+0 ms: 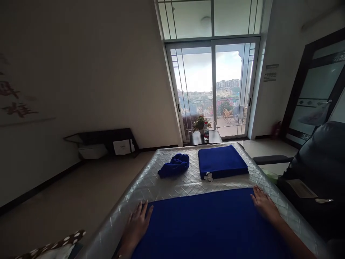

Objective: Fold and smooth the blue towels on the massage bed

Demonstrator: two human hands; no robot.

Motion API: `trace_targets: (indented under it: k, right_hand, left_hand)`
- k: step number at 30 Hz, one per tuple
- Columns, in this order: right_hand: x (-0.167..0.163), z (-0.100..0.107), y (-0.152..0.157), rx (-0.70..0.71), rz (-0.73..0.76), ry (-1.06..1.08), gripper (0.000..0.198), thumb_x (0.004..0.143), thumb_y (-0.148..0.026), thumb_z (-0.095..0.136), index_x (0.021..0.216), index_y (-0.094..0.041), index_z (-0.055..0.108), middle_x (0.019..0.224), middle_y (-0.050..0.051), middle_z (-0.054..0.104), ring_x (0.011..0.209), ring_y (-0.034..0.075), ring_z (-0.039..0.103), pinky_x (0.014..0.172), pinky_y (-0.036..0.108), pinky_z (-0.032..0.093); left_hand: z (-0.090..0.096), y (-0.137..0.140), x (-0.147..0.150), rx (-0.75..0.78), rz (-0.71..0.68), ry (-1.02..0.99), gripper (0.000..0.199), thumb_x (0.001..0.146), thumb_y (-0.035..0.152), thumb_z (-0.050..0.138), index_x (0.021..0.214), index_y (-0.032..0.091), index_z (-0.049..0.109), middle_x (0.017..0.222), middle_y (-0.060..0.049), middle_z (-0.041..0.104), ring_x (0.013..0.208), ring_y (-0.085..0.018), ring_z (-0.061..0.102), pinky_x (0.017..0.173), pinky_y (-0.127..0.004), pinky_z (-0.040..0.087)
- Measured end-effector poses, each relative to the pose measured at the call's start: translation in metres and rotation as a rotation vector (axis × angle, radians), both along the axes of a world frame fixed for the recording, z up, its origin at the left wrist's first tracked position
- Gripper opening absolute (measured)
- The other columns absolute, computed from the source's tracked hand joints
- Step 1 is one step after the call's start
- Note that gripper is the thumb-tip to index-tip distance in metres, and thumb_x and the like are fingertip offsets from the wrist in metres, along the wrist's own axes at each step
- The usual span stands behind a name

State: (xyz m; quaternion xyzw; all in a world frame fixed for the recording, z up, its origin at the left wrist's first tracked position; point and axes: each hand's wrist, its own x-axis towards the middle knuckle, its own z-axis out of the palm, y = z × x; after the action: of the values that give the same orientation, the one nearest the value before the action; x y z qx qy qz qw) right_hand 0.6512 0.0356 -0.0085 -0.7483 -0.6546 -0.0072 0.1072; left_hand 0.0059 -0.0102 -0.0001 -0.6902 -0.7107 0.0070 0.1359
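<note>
A blue cloth lies spread flat on the silvery quilted tabletop, its near part running out of view at the bottom. My left hand rests at its far left corner, fingers stretched out and partly over the edge. At the far right corner lies my right hand, flat with fingers extended. Neither hand grips anything. Beyond the cloth sits a neatly folded stack of blue cloth with white tags at its near edge. Left of the stack is a crumpled blue cloth.
Past the far edge stands a small dark table with a potted plant and a bottle. A black chair is close on the right. A dark rack leans by the left wall. Polka-dot fabric shows at lower left.
</note>
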Motion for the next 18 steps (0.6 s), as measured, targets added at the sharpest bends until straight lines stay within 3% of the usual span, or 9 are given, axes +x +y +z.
trace_targets:
  k: [5,9,14,18]
  right_hand:
    - [-0.002,0.014,-0.009,-0.038,0.018,-0.106,0.071,0.1,-0.036,0.019,0.16,-0.003,0.038,0.169,0.016,0.031,0.159,0.026,0.024,0.129,0.046,0.022]
    - [-0.03,0.037,-0.022,-0.002,0.082,-0.102,0.066,0.1,-0.03,0.022,0.157,-0.004,0.043,0.166,0.018,0.037,0.157,0.029,0.029,0.129,0.051,0.02]
    - [-0.136,0.063,-0.034,0.007,0.4,0.069,0.063,0.104,-0.035,0.024,0.157,-0.01,0.044,0.166,0.012,0.039,0.157,0.023,0.03,0.13,0.044,0.022]
    - [-0.217,0.062,-0.033,0.002,0.563,0.142,0.061,0.104,-0.031,0.025,0.158,-0.009,0.042,0.167,0.013,0.037,0.157,0.023,0.03,0.129,0.041,0.025]
  left_hand:
    - [0.025,-0.002,0.028,0.119,-0.02,-0.222,0.051,0.103,0.034,0.036,0.143,0.02,0.064,0.153,-0.012,0.06,0.148,-0.032,0.048,0.12,-0.056,0.04]
    - [0.048,-0.007,0.099,0.016,-0.139,-0.414,0.058,0.108,0.047,0.03,0.152,0.018,0.055,0.158,-0.008,0.055,0.148,-0.024,0.048,0.122,-0.041,0.042]
    - [0.06,-0.003,0.209,-0.058,-0.459,-0.387,0.054,0.11,0.046,0.032,0.152,0.02,0.054,0.159,-0.009,0.054,0.151,-0.024,0.044,0.125,-0.045,0.037]
    - [0.048,0.012,0.251,-0.013,-0.487,-0.33,0.049,0.111,0.035,0.032,0.152,0.016,0.054,0.159,-0.014,0.053,0.151,-0.028,0.044,0.124,-0.052,0.038]
